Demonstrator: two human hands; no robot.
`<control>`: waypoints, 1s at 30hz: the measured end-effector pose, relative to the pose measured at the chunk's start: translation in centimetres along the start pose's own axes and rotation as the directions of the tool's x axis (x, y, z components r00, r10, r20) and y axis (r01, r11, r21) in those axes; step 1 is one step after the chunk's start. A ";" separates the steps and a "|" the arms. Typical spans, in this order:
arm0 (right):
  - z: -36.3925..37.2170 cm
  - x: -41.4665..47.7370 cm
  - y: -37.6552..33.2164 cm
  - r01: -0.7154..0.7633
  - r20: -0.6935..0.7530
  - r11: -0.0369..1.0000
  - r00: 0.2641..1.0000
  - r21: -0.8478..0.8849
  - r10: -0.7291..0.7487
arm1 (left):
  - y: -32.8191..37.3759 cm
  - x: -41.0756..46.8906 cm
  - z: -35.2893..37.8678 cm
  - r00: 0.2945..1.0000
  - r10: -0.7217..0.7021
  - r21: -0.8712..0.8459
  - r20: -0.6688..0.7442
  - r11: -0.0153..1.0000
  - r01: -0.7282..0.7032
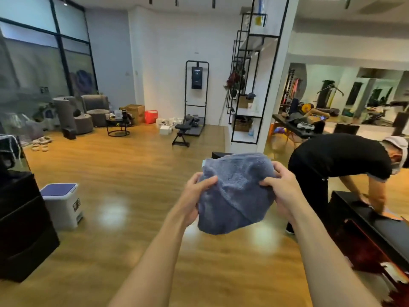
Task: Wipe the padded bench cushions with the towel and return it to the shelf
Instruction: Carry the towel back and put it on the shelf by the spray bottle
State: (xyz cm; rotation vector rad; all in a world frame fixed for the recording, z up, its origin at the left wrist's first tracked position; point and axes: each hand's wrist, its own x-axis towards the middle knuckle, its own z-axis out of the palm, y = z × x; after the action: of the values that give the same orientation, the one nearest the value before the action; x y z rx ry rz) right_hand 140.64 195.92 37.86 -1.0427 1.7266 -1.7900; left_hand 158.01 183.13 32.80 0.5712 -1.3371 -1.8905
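I hold a blue-grey towel (235,193) up in front of me with both hands, above the wooden floor. My left hand (195,197) grips its left edge and my right hand (285,190) grips its right edge; the cloth bunches and hangs between them. A black padded bench (363,214) runs along the right side, below and right of the towel. A tall black-framed shelf (250,85) stands against the white pillar straight ahead, well beyond my hands.
A person in a black shirt (340,160) bends over the bench on the right, wiping it. A white bin with a purple lid (63,204) stands at left beside a black cabinet (22,222). Grey chairs, boxes and an exercise machine (194,103) line the far wall.
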 end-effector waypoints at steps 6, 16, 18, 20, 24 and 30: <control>4.1 17.5 2.4 0.037 0.012 0.987 0.999 0.154 -0.040 | 2.3 16.4 -4.2 0.970 0.151 -0.064 -0.189 0.984 -0.166; 15.9 47.7 8.9 0.084 0.129 0.994 0.987 0.070 -0.093 | 0.4 46.4 -15.5 0.992 0.021 -0.274 -0.126 0.960 -0.056; 17.4 54.1 9.1 0.099 0.127 0.995 0.987 -0.003 -0.098 | 1.3 52.8 -16.5 0.980 0.055 -0.263 -0.193 0.959 -0.106; 18.6 60.2 9.7 0.100 0.090 0.994 0.991 -0.032 -0.096 | 1.7 59.4 -17.5 0.957 0.061 -0.342 -0.284 0.926 -0.160; 22.4 72.6 12.6 0.135 0.053 0.990 0.990 -0.047 -0.132 | 0.3 72.0 -20.7 0.936 -0.038 -0.426 -0.349 0.896 -0.122; 28.7 93.0 20.0 -0.002 0.084 0.999 0.996 0.036 -0.001 | -1.8 88.8 -26.5 0.971 -0.232 -0.269 -0.052 0.940 0.210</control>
State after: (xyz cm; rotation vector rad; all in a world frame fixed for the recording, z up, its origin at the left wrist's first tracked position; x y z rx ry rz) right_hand 101.38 104.69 36.31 -1.0868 1.6389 -1.7443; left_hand 120.53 98.52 26.66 0.6780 -0.9799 -2.1578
